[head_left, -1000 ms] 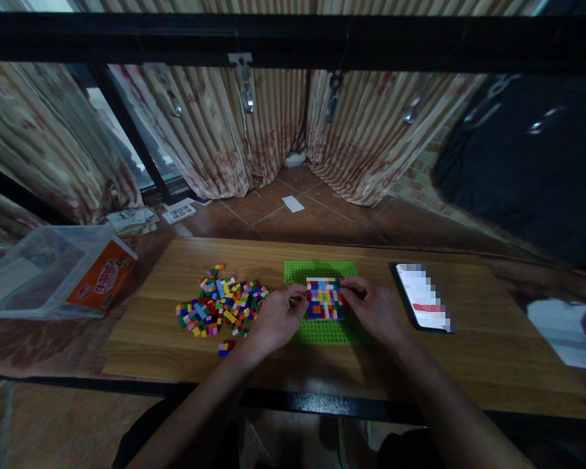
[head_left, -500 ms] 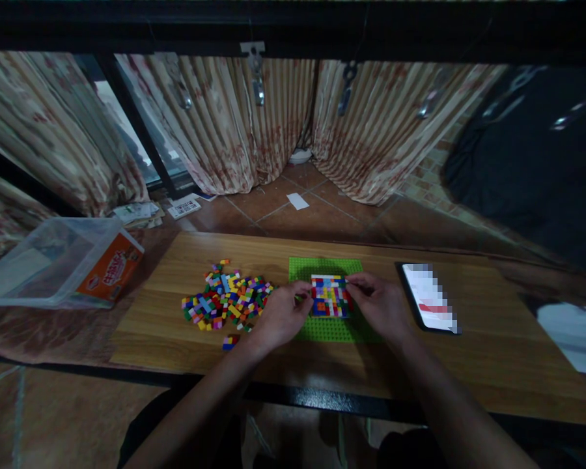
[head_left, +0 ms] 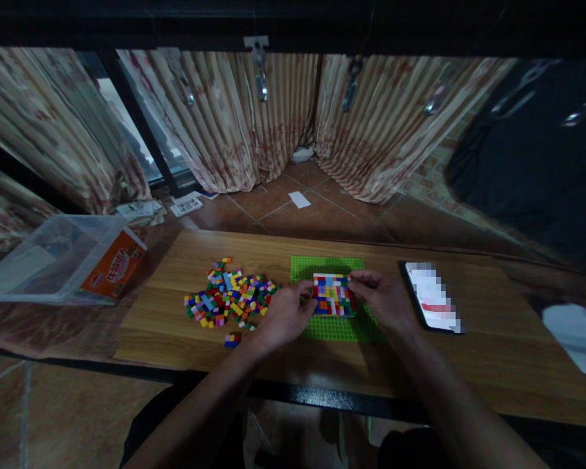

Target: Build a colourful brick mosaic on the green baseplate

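Note:
A green baseplate [head_left: 327, 266] lies on the wooden table [head_left: 493, 352]. On it sits a square patch of many-coloured small bricks [head_left: 333, 294]. My left hand [head_left: 286, 314] rests at the patch's left edge, fingers curled and pinched against it. My right hand [head_left: 383, 301] is at the patch's right top corner, fingertips pinched on the bricks there. What the fingertips hold is too small to make out. A loose pile of coloured bricks [head_left: 229, 299] lies to the left of my left hand.
A phone [head_left: 432, 296] with a lit screen lies to the right of the baseplate. A clear plastic tub [head_left: 53, 260] with an orange box stands off the table's left end. Curtains hang behind, over a tiled floor.
The view has shifted slightly; both hands stay at the brick patch, the right hand's fingers having crept up toward its top right corner.

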`<action>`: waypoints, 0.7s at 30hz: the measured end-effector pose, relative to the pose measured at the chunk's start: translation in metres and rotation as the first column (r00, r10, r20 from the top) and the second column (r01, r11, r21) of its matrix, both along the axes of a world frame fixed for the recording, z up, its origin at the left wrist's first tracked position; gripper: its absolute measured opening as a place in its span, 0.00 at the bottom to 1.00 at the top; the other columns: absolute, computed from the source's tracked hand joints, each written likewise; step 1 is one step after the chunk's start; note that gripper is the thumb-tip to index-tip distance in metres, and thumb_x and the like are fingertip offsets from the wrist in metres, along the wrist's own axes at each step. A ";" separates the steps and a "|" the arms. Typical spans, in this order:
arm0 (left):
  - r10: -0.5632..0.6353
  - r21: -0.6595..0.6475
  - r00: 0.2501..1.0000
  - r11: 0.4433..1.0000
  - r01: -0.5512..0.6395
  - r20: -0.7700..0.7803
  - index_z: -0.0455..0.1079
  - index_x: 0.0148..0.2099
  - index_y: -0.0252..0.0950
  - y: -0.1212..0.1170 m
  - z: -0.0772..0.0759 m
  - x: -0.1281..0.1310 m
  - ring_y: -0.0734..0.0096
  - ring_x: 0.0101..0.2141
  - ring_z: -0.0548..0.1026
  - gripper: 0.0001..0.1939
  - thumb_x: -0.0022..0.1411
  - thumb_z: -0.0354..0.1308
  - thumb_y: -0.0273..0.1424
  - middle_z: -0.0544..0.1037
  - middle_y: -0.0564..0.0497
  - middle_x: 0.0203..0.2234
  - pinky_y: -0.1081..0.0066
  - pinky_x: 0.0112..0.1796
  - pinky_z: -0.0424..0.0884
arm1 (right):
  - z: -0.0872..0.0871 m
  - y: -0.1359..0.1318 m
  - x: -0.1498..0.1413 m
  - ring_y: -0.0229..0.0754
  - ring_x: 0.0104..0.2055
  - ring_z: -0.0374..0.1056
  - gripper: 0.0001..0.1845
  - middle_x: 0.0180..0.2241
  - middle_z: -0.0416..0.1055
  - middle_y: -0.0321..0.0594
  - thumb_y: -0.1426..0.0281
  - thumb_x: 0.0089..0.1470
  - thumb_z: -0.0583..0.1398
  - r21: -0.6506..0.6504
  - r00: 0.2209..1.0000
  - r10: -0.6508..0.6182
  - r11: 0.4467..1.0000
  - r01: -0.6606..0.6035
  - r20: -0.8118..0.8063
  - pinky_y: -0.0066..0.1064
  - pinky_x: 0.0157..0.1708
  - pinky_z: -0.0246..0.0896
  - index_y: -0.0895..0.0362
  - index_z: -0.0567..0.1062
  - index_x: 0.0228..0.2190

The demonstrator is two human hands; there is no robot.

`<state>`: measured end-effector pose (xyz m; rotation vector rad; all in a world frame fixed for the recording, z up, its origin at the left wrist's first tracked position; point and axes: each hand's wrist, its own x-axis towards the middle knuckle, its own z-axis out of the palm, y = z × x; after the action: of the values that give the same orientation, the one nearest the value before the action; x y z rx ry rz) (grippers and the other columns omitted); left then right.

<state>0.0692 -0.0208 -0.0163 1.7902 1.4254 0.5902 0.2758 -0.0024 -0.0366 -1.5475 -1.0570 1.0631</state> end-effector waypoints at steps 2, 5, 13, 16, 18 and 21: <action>0.000 -0.007 1.000 1.000 -0.001 -0.006 0.71 0.56 0.34 0.000 0.000 0.000 0.66 0.31 0.78 0.21 0.60 0.54 0.28 0.82 0.46 0.41 0.68 0.37 0.74 | -0.002 0.001 0.000 0.36 0.23 0.65 0.18 0.21 0.72 0.33 0.64 0.34 0.68 -0.004 1.000 -0.009 1.000 0.009 -0.029 0.31 0.25 0.61 0.57 0.77 0.31; 0.005 -0.005 1.000 1.000 -0.005 0.002 0.70 0.56 0.34 -0.001 -0.002 0.001 0.66 0.32 0.79 0.21 0.60 0.55 0.29 0.82 0.45 0.41 0.68 0.37 0.74 | -0.003 0.001 0.000 0.36 0.22 0.64 0.20 0.20 0.70 0.31 0.63 0.33 0.69 -0.003 0.999 -0.008 1.000 0.008 -0.038 0.31 0.24 0.60 0.57 0.76 0.33; 0.005 0.011 0.999 1.000 -0.005 0.048 0.71 0.56 0.35 -0.001 -0.009 0.001 0.64 0.36 0.79 0.21 0.61 0.56 0.29 0.81 0.45 0.42 0.66 0.40 0.75 | -0.001 0.001 -0.004 0.37 0.23 0.66 0.22 0.21 0.72 0.33 0.65 0.33 0.68 -0.030 0.997 -0.054 0.998 0.052 -0.062 0.32 0.26 0.63 0.57 0.76 0.34; 0.005 0.011 0.999 1.000 -0.006 0.036 0.71 0.56 0.35 0.000 -0.009 0.001 0.64 0.36 0.79 0.20 0.61 0.56 0.29 0.81 0.45 0.42 0.66 0.39 0.75 | 0.001 0.001 -0.005 0.37 0.23 0.66 0.21 0.21 0.72 0.33 0.65 0.32 0.69 -0.053 0.995 -0.058 0.997 0.054 -0.076 0.33 0.27 0.64 0.57 0.77 0.34; 0.004 0.014 1.000 1.000 -0.004 0.019 0.70 0.56 0.35 -0.001 -0.008 0.001 0.65 0.36 0.79 0.20 0.61 0.55 0.30 0.81 0.45 0.42 0.67 0.39 0.75 | 0.001 0.000 -0.004 0.37 0.23 0.66 0.20 0.21 0.73 0.33 0.66 0.33 0.69 -0.058 0.994 -0.060 0.997 0.054 -0.091 0.33 0.27 0.64 0.57 0.77 0.33; 0.000 0.020 1.000 1.000 0.000 -0.004 0.70 0.56 0.35 -0.001 -0.006 0.001 0.65 0.36 0.79 0.21 0.61 0.56 0.30 0.81 0.45 0.42 0.67 0.39 0.75 | 0.002 0.001 -0.004 0.37 0.23 0.66 0.21 0.23 0.74 0.34 0.64 0.33 0.69 -0.073 0.989 -0.070 0.996 0.061 -0.132 0.32 0.28 0.63 0.57 0.77 0.34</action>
<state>0.0701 -0.0218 -0.0225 1.8082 1.4274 0.6035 0.2722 -0.0017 -0.0347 -1.5315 -0.8807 1.1517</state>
